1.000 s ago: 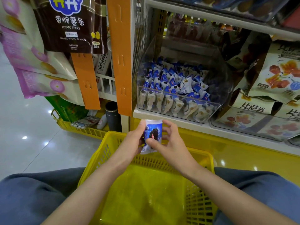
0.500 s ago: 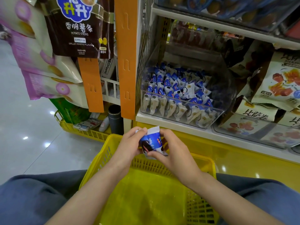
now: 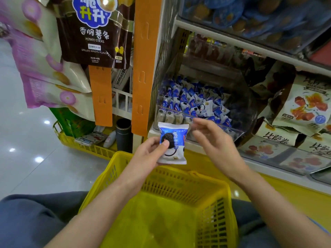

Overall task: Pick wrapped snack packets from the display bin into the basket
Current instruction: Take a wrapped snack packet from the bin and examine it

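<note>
A blue-and-white snack packet is upright above the yellow basket, before the packet-filled display bin.

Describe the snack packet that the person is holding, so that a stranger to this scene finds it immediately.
Start at the yellow basket on the person's lap. Just above its far rim, the left hand pinches one packet upright. Unlike the many similar packets piled in the clear display bin behind, it is alone, out of the bin, showing a dark round biscuit on blue.
</note>
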Demonstrator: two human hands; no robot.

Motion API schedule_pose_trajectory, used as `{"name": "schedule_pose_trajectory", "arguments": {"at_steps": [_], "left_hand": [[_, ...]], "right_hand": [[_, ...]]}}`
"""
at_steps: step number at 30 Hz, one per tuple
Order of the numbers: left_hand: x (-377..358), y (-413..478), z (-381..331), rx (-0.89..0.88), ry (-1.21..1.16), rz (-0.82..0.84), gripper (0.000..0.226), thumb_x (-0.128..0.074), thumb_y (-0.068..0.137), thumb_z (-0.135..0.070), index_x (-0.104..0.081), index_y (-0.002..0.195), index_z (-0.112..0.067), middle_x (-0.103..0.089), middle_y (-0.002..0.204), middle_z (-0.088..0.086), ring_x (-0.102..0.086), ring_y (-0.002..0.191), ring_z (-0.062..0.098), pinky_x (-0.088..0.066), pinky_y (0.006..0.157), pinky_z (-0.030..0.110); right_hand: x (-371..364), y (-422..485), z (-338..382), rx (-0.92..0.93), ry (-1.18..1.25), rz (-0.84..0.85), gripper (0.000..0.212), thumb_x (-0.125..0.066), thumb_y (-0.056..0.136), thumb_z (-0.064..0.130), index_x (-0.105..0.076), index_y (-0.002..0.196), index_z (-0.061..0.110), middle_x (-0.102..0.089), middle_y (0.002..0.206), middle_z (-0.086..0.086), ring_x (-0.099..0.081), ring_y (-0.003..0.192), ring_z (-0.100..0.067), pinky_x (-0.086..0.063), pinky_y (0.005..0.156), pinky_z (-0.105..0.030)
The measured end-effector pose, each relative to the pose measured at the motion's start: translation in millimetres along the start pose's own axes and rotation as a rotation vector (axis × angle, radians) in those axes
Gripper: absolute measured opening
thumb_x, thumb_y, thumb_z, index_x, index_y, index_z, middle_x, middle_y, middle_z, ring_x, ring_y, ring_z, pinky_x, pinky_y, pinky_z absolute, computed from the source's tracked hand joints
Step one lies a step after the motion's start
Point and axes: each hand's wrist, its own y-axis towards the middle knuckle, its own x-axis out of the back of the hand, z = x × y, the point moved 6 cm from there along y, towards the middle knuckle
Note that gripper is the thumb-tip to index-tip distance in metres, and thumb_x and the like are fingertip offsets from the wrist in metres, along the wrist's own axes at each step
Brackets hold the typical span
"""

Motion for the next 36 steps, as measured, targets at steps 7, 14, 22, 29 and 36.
{"name": "schedule_pose_trajectory", "arguments": {"at_steps": [7, 14, 22, 29, 36], "left_hand": [[2, 2, -9, -0.009, 0.0, -0.034, 0.029, -0.052, 0.091, -0.032, -0.058, 0.115, -0.018, -0.069, 0.109, 0.002, -0.063, 0.105, 0.017, -0.048, 0.096, 0.042], [4, 4, -14, -0.027, 0.012, -0.035, 0.027, -0.051, 0.092, -0.03, -0.057, 0.114, -0.016, -0.068, 0.108, 0.003, -0.064, 0.1, 0.012, -0.051, 0.081, 0.027], [4, 4, -14, -0.023, 0.021, -0.054, 0.024, -0.05, 0.093, -0.029, -0.057, 0.114, -0.019, -0.069, 0.104, -0.001, -0.065, 0.094, 0.007, -0.046, 0.067, 0.016], [4, 4, -12, -0.006, 0.016, -0.064, 0.027, -0.05, 0.093, -0.03, -0.056, 0.117, -0.018, -0.068, 0.105, -0.001, -0.065, 0.093, 0.007, -0.05, 0.068, 0.019], [5, 3, -12, -0.001, 0.031, -0.082, 0.028, -0.05, 0.092, -0.033, -0.055, 0.117, -0.022, -0.066, 0.105, -0.002, -0.063, 0.099, 0.01, -0.054, 0.077, 0.026]], "right_hand": [[62, 84, -59, -0.347, -0.557, 0.058, 0.028, -0.054, 0.093, 0.024, -0.06, 0.118, 0.013, -0.062, 0.118, -0.006, -0.055, 0.098, -0.012, -0.038, 0.083, -0.02], [51, 104, -75, -0.319, -0.752, 0.29, 0.03, -0.065, 0.086, 0.024, -0.065, 0.111, 0.007, -0.064, 0.111, -0.009, -0.059, 0.1, -0.02, -0.045, 0.088, -0.026], [50, 105, -71, -0.271, -0.683, 0.293, 0.005, -0.066, 0.083, 0.01, -0.066, 0.083, 0.015, -0.066, 0.081, 0.0, -0.061, 0.078, -0.009, -0.047, 0.078, -0.022], [58, 104, -59, -0.195, -0.583, 0.093, 0.007, -0.061, 0.087, 0.013, -0.063, 0.083, 0.019, -0.063, 0.085, 0.001, -0.057, 0.081, -0.013, -0.044, 0.077, -0.026], [81, 93, -34, -0.253, -0.415, -0.235, 0.009, -0.052, 0.092, 0.012, -0.058, 0.098, 0.017, -0.059, 0.082, 0.0, -0.058, 0.073, -0.016, -0.051, 0.071, -0.029]]}}
